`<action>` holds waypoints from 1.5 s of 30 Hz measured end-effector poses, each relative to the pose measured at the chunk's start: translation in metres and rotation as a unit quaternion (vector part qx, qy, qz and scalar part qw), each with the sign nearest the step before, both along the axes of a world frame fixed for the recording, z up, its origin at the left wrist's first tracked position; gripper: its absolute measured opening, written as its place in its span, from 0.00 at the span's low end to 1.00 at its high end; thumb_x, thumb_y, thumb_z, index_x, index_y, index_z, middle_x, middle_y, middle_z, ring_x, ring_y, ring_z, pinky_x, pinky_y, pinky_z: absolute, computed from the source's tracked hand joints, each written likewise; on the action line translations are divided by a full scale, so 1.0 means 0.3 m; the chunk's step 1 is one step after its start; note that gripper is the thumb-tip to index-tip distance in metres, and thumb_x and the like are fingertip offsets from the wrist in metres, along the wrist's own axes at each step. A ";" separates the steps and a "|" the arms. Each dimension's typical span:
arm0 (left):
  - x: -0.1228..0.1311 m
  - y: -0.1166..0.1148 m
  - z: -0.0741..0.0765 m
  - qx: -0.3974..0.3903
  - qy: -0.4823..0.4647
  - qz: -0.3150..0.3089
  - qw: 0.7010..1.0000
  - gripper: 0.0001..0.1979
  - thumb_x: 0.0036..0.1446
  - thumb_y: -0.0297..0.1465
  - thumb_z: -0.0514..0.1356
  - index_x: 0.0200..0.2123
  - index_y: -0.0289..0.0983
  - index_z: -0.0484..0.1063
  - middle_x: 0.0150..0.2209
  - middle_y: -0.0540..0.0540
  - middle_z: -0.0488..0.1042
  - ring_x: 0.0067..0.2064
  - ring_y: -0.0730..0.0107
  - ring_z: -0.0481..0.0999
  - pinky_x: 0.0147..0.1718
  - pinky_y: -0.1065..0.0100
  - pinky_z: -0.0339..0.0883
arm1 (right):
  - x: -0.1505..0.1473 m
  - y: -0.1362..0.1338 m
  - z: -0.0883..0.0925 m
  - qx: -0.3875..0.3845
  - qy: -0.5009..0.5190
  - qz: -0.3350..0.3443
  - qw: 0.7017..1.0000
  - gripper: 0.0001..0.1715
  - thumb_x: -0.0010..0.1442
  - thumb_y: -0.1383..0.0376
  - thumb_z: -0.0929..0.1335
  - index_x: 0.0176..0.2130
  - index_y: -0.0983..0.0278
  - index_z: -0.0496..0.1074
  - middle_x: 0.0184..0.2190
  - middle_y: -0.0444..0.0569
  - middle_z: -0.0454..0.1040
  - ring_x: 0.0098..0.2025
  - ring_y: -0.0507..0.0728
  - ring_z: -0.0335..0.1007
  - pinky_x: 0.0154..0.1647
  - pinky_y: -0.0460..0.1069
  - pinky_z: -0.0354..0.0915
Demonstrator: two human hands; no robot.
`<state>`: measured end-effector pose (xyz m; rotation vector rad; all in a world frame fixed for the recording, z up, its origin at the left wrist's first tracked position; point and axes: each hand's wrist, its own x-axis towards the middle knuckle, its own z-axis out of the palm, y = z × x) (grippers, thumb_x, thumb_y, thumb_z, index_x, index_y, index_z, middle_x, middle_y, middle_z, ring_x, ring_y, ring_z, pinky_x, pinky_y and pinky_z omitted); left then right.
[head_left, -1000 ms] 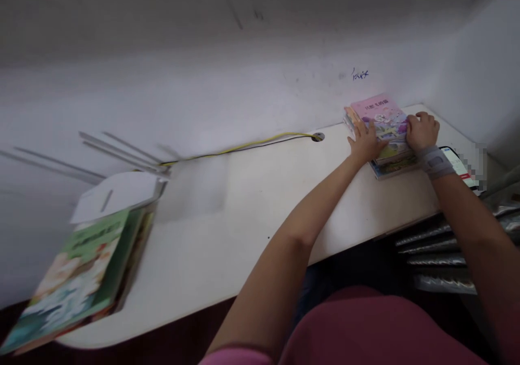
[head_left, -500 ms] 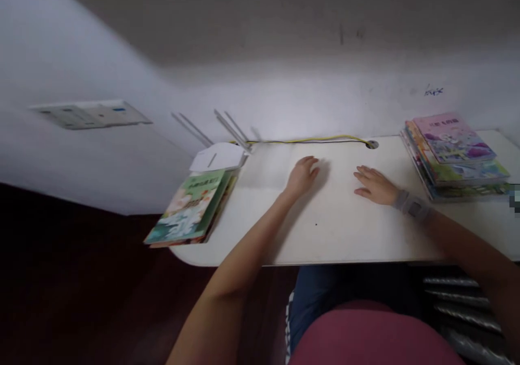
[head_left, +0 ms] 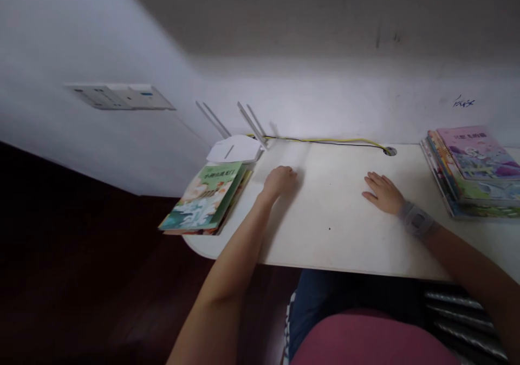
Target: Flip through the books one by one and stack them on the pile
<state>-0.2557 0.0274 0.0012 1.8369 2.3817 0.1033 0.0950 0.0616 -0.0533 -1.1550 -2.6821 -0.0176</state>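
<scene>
From where I'm standing, the person's left hand [head_left: 280, 181] is showing its back, fingers bending under in a loose curl; I can't tell whether anything is sitting inside it. Its forearm [head_left: 229, 267] is slanting up from the lower left, the elbow slightly bending, and a shadow is falling on the white table [head_left: 320, 246] to its right. The right hand [head_left: 384, 193] is holding nothing; it is facing palm down, its fingers parting a little and pointing leftward, the thumb standing off below. Whether either palm is pressing on the tabletop, I can't say. A grey band [head_left: 417, 220] is circling the right wrist, and that arm is reaching in from the lower right.

Just left of the left hand, a stack of books [head_left: 203, 197] with a green-topped cover is lying partly over the table's rounded end. Behind it a white router [head_left: 235, 149] is raising its antennas. Beyond the right hand, a taller pile of books [head_left: 473, 164] is resting near the wall, a pink one lying uppermost. A yellow cable [head_left: 345, 139] is running along the back edge to a round hole [head_left: 390, 151].
</scene>
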 end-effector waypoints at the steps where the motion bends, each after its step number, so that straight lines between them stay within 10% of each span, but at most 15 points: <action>1: 0.001 -0.003 0.010 0.004 0.002 0.009 1.000 0.15 0.60 0.31 0.50 0.42 0.35 0.75 0.42 0.35 0.78 0.47 0.52 0.76 0.43 0.60 0.68 | 0.000 0.001 0.000 -0.001 -0.001 0.000 1.000 0.31 0.66 0.54 0.57 0.60 0.70 0.62 0.64 0.63 0.60 0.66 0.65 0.53 0.64 0.61 0.52; 6: 0.041 -0.034 0.085 0.072 0.009 0.045 0.996 0.25 0.58 0.22 0.46 0.58 0.31 0.64 0.44 0.30 0.76 0.46 0.49 0.77 0.41 0.55 0.69 | 0.003 -0.005 0.016 -0.004 0.017 -0.004 1.000 0.30 0.66 0.55 0.58 0.60 0.69 0.63 0.63 0.63 0.61 0.65 0.66 0.54 0.63 0.63 0.53; 10: 0.174 -0.063 0.171 0.133 -0.077 -0.021 0.988 0.19 0.59 0.24 0.48 0.50 0.36 0.71 0.47 0.37 0.74 0.42 0.62 0.79 0.40 0.64 0.72 | -0.061 -0.078 0.057 -0.019 0.094 -0.006 0.995 0.36 0.64 0.54 0.61 0.65 0.69 0.54 0.63 0.64 0.59 0.66 0.67 0.52 0.64 0.65 0.50; 16: 0.469 -0.142 0.291 0.244 -0.517 -0.150 0.807 0.11 0.54 0.34 0.59 0.41 0.36 0.73 0.36 0.46 0.75 0.33 0.70 0.78 0.30 0.69 0.74 | -0.222 -0.198 0.123 -0.015 0.356 -0.030 0.934 0.56 0.60 0.53 0.66 0.69 0.64 0.28 0.69 0.61 0.45 0.70 0.62 0.41 0.65 0.61 0.54; 21: 0.471 -0.220 0.313 0.326 -0.564 -0.118 0.750 0.12 0.53 0.33 0.60 0.42 0.39 0.73 0.27 0.52 0.72 0.24 0.76 0.72 0.24 0.72 0.69 | -0.079 -0.197 0.208 0.083 0.346 -0.031 0.934 0.34 0.65 0.67 0.58 0.68 0.59 0.46 0.65 0.54 0.57 0.67 0.58 0.50 0.66 0.61 0.52; 26: 0.358 -0.289 0.176 0.246 -0.459 -0.052 0.852 0.13 0.56 0.32 0.57 0.45 0.39 0.72 0.26 0.51 0.72 0.25 0.71 0.73 0.28 0.67 0.71 | 0.172 -0.308 0.249 0.105 0.123 -0.007 0.987 0.30 0.66 0.71 0.56 0.63 0.54 0.60 0.63 0.47 0.63 0.67 0.59 0.52 0.67 0.63 0.48; 33: 0.398 -0.370 -0.080 0.140 -0.183 -0.125 0.965 0.15 0.59 0.25 0.51 0.45 0.37 0.74 0.45 0.39 0.72 0.41 0.63 0.76 0.44 0.61 0.71 | 0.272 -0.388 0.107 0.016 -0.054 0.012 0.998 0.24 0.67 0.67 0.58 0.60 0.60 0.65 0.65 0.55 0.59 0.67 0.65 0.51 0.65 0.66 0.50; 38: 0.407 -0.383 -0.109 0.116 -0.079 -0.131 0.981 0.16 0.62 0.27 0.50 0.47 0.38 0.74 0.47 0.38 0.71 0.41 0.62 0.75 0.45 0.60 0.71 | 0.307 -0.360 0.058 -0.043 -0.072 0.055 0.995 0.35 0.65 0.49 0.61 0.64 0.63 0.59 0.66 0.60 0.55 0.68 0.68 0.48 0.63 0.66 0.52; 45: 0.328 -0.367 -0.057 0.136 -0.077 -0.153 0.976 0.16 0.62 0.30 0.53 0.51 0.36 0.72 0.55 0.35 0.67 0.46 0.59 0.74 0.49 0.57 0.68 | 0.324 -0.342 0.073 -0.050 -0.041 0.057 0.996 0.33 0.66 0.50 0.59 0.64 0.61 0.58 0.66 0.59 0.55 0.68 0.65 0.48 0.63 0.64 0.53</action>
